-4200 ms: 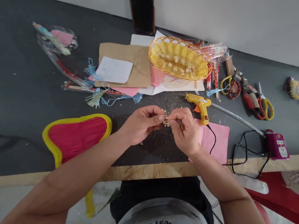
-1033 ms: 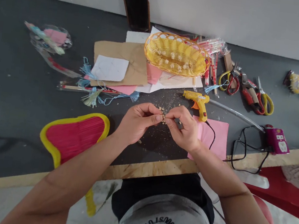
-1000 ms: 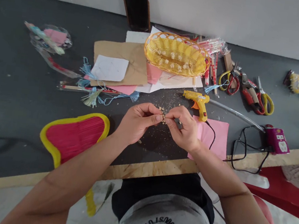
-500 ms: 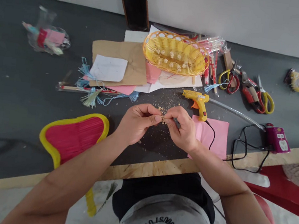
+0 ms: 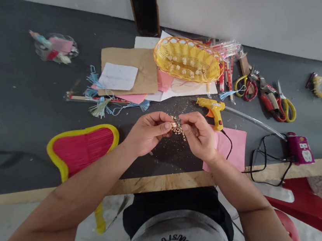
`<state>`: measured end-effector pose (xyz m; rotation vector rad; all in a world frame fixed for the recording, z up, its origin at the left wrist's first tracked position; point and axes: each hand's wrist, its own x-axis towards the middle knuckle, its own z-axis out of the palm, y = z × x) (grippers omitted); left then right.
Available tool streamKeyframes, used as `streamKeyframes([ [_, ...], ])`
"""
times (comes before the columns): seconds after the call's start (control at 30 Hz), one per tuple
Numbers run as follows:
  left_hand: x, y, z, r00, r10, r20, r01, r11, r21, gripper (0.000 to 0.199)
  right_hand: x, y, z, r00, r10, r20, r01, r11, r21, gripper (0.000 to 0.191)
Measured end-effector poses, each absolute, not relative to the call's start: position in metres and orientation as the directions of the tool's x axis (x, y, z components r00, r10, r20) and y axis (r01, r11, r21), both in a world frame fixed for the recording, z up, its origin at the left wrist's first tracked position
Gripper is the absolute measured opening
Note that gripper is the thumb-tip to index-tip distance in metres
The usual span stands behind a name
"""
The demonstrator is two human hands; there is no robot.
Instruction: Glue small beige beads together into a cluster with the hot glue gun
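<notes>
My left hand pinches a small pale piece between thumb and fingertips. My right hand is just to its right, fingers curled and thumb a little apart from the index finger, nothing visible between them. Small tan bits lie on the dark table between and beneath the hands, with fine crumbs around. Beyond the hands stands a yellow woven basket holding several pale clusters. A yellow glue gun lies beyond my right hand, near a pink sheet.
A pink fan with yellow edging lies left. Papers and blue tassels are behind it. Scissors, pliers, a purple power block and its black cord are at right. A plastic bag sits far left.
My right hand's fingers have parted from my left fingertips, showing more tan bits between the hands. The pale piece in my left hand is now visible. The view has shifted slightly.
</notes>
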<state>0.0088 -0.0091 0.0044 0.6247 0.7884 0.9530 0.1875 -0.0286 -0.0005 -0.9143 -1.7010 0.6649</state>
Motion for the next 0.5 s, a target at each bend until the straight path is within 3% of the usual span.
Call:
streamKeyframes([
  [0.13,0.0088,-0.0092,0.0025,0.362,0.886,-0.29,-0.477,0.444,0.758,0.026,0.189,-0.0278,0.0003,-0.203,0.871,0.448,0.244,0.488,-0.838,0.022],
  [0.33,0.0094,-0.0093,0.0,0.363,0.89,-0.275,-0.478,0.431,0.765,0.024,0.1865,-0.0275,-0.0003,-0.196,0.866,0.46,0.219,0.496,-0.84,0.007],
  [0.5,0.0089,-0.0096,0.0038,0.391,0.873,-0.291,-0.493,0.465,0.735,0.025,0.1839,-0.0303,-0.0002,-0.206,0.893,0.401,0.238,0.443,-0.865,0.012],
])
